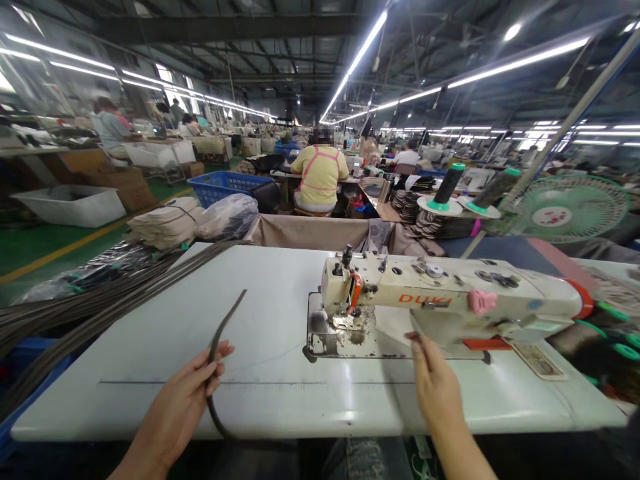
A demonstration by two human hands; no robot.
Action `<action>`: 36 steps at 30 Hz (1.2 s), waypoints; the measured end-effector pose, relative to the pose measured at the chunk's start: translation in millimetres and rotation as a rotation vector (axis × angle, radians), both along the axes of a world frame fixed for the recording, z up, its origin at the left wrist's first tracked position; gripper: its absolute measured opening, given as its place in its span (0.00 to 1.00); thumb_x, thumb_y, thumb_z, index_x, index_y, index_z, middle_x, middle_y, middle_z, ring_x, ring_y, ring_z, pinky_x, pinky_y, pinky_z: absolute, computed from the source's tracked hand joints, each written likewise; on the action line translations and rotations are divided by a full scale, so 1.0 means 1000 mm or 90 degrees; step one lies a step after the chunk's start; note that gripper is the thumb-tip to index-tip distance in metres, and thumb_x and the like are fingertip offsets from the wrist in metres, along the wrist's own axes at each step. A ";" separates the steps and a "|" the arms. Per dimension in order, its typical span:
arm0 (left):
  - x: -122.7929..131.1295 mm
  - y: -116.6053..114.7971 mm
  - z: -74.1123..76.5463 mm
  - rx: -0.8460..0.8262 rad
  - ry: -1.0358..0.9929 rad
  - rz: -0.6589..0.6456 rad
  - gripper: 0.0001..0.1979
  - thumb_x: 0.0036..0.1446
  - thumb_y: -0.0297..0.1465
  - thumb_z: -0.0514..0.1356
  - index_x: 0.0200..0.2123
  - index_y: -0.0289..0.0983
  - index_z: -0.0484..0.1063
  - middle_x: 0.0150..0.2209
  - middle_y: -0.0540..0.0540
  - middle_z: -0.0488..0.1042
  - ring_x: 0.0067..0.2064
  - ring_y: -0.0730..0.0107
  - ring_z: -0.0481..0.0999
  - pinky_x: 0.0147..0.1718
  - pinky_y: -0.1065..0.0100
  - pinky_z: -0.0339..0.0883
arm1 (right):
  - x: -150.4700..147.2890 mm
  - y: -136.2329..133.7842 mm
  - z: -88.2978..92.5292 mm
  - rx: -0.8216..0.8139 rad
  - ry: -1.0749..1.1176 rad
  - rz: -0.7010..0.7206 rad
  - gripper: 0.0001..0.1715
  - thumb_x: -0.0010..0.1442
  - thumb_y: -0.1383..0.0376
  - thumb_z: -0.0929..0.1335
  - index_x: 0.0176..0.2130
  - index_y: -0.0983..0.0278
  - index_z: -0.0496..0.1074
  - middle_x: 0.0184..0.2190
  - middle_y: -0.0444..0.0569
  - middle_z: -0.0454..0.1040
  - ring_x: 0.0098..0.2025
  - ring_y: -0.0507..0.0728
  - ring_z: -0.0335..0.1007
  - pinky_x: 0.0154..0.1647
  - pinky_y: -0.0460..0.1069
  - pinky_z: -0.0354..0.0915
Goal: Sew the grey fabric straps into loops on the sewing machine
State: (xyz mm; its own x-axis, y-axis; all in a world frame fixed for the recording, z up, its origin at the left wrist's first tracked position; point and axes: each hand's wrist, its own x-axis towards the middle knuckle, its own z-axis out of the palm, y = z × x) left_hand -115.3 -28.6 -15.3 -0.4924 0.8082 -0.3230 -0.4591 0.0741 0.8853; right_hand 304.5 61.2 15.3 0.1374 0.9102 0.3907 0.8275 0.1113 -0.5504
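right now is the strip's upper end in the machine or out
Out: the strip ends beyond the left hand, clear of the machine.

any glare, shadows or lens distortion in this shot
In the head view, ceiling tubes glare; the pale tabletop shines along its front edge and carries a soft shadow beside the right hand; the fan looks stretched.

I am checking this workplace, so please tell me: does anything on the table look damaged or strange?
Yes: the base of the sewing machine, below the needle area, has dark, patchy marks, while the table around it is mostly pale. It may be wear or grime.
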 end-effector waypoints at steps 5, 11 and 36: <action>-0.012 -0.002 -0.001 -0.053 -0.069 -0.026 0.17 0.46 0.23 0.70 0.43 0.34 0.83 0.50 0.41 0.81 0.47 0.70 0.79 0.40 0.81 0.75 | -0.082 -0.025 -0.016 -0.295 -0.124 0.108 0.23 0.74 0.51 0.53 0.46 0.57 0.70 0.43 0.50 0.82 0.43 0.63 0.81 0.41 0.52 0.69; -0.016 -0.014 -0.008 -0.085 0.012 -0.094 0.30 0.47 0.43 0.75 0.52 0.40 0.78 0.55 0.40 0.80 0.57 0.53 0.78 0.36 0.74 0.77 | -0.122 -0.010 -0.005 -0.340 -0.330 0.136 0.22 0.75 0.60 0.53 0.50 0.66 0.70 0.44 0.59 0.82 0.45 0.63 0.82 0.41 0.52 0.70; -0.036 -0.028 0.001 -0.042 -0.065 -0.118 0.33 0.44 0.38 0.78 0.54 0.39 0.77 0.38 0.42 0.78 0.48 0.56 0.79 0.19 0.79 0.57 | -0.151 0.017 0.005 -0.306 -0.329 0.315 0.15 0.72 0.63 0.62 0.53 0.63 0.72 0.44 0.57 0.82 0.46 0.64 0.80 0.43 0.52 0.67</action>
